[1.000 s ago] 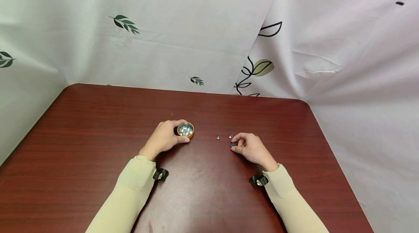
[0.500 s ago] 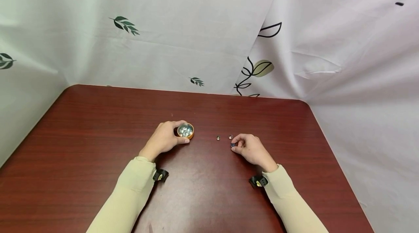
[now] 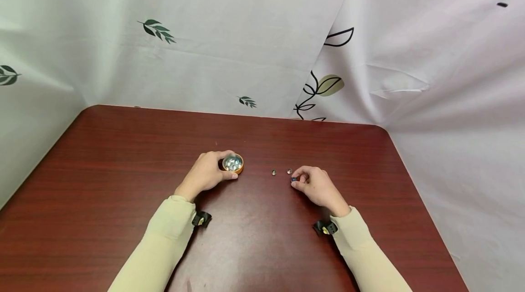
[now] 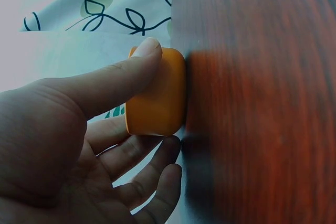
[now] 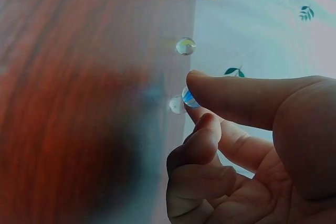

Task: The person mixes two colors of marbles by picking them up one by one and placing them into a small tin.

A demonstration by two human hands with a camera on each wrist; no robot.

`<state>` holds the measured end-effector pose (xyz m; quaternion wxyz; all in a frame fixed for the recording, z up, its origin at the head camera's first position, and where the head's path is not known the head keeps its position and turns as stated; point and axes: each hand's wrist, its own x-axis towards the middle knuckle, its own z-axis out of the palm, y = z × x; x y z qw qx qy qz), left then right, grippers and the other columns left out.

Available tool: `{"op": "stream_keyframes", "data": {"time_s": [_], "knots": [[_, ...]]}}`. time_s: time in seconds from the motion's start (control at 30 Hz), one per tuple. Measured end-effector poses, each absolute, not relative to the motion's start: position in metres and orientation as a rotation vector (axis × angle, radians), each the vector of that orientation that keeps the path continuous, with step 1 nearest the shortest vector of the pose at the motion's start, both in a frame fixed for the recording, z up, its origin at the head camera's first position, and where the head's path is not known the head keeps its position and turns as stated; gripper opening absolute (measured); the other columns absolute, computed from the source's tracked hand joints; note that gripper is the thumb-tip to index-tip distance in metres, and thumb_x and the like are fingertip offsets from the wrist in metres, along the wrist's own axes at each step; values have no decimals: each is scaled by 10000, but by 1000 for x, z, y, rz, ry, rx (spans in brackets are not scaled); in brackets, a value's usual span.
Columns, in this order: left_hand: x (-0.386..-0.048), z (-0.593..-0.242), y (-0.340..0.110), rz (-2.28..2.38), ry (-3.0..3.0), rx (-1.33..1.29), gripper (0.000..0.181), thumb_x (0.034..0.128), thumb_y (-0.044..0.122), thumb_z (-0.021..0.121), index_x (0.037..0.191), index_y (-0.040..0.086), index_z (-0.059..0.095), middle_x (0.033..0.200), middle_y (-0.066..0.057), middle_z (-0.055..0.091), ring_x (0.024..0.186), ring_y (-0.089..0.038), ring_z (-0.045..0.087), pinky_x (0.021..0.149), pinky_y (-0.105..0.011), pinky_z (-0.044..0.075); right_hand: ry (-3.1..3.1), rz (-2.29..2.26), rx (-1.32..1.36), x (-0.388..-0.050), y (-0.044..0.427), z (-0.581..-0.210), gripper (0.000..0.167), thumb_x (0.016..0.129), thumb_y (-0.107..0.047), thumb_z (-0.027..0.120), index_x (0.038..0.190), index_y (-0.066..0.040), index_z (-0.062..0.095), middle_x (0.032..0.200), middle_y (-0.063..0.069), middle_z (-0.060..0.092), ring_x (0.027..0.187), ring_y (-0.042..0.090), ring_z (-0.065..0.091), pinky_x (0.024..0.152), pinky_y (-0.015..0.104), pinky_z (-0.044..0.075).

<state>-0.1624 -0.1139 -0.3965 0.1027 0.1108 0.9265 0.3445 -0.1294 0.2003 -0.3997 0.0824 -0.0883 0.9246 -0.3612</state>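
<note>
A small orange-yellow round container stands on the table with several clear marbles inside. My left hand grips it from its left side; the left wrist view shows the thumb across the container's orange wall and fingers on the far side. My right hand pinches a clear marble with blue streaks between thumb and forefinger. Two clear marbles lie on the table between the hands: one nearer the container, the other just beyond my right fingertips.
The reddish-brown wooden table has rounded far corners. White cloth with leaf prints hangs behind the table and along both its sides. A black strap device sits at each wrist, over pale sleeves.
The right hand has lifted the blue-streaked marble slightly and shifted it a little to the right and away. My left hand and the container have stayed put.
</note>
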Motion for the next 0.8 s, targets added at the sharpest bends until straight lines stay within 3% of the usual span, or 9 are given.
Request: {"op": "stream_keyframes", "data": {"time_s": [0.8], "knots": [[-162,-397,-113,1027,2744,346,629,825,281,853,1391,138,618,1260,-131,671,1212,-345,571,976,-480,467,2779,-1122,-247,-131,189,-391,90,898,-117,757,979,-106,719,709,-19,565,617,125,524,595,266,429]]}}
